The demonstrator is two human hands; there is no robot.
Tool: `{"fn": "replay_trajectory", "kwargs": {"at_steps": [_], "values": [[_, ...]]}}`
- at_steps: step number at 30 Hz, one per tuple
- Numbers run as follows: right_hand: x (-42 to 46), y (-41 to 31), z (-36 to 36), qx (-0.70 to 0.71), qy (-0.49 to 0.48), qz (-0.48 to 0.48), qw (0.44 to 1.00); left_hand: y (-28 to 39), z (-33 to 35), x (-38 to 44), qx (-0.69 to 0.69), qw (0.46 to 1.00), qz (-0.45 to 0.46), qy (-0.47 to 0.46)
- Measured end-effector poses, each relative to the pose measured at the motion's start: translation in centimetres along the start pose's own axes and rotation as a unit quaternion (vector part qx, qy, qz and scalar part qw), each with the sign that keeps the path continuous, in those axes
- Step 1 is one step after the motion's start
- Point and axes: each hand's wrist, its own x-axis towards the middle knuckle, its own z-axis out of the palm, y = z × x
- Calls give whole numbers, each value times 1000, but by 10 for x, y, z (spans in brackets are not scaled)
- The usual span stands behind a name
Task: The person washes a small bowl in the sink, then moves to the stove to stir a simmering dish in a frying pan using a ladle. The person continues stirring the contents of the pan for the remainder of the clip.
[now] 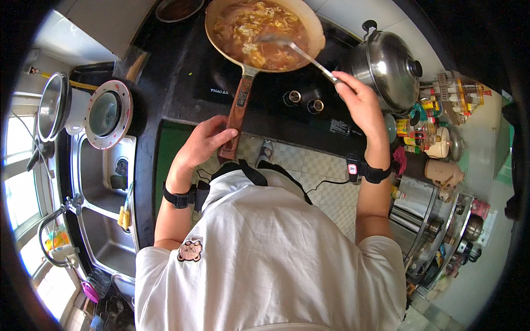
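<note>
A light-coloured frying pan (319, 35) sits on the black gas or electric hob, its brown wood-look handle (238, 111) pointing towards me. Reddish broth with cooked egg pieces (265, 25) fills much of it. Around the handle's near end rests my left hand (209, 138), thumb on top; part of its fingers is hidden. My right hand (358, 99) grips the end of a metal spatula or ladle (312, 60). That utensil slants down to the left, and its blurred head lies in the food.
Right of the pan stands a large lidded steel pot (389, 70). Two control knobs (304, 101) are on the hob's front. At the left are a double steel sink (99, 165), stacked bowls and a patterned plate (124, 120). Bottles and jars (418, 134) crowd the far right.
</note>
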Motion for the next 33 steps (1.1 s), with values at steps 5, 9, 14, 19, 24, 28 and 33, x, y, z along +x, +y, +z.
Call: {"fn": "replay_trajectory", "kwargs": {"at_steps": [5, 9, 14, 19, 24, 28, 33], "values": [[5, -5, -10, -61, 41, 32, 997, 2, 0, 0, -2, 1000, -1, -4], [10, -20, 7, -152, 29, 33, 987, -1, -1, 2, -6, 1000, 5, -4], [19, -19, 37, -215, 3, -30, 976, -5, -3, 4, -8, 1000, 7, -13], [35, -8, 43, -225, 4, -25, 974, -7, -2, 3, -14, 1000, 5, -8], [56, 10, 52, -161, 68, -111, 978, -2, -3, 2, 6, 1000, 7, -8], [59, 20, 48, -8, 74, 56, 996, -2, -2, 0, -12, 1000, -6, -13], [75, 23, 40, 58, 100, 106, 988, 1, -1, 1, -14, 1000, 1, -9]]}}
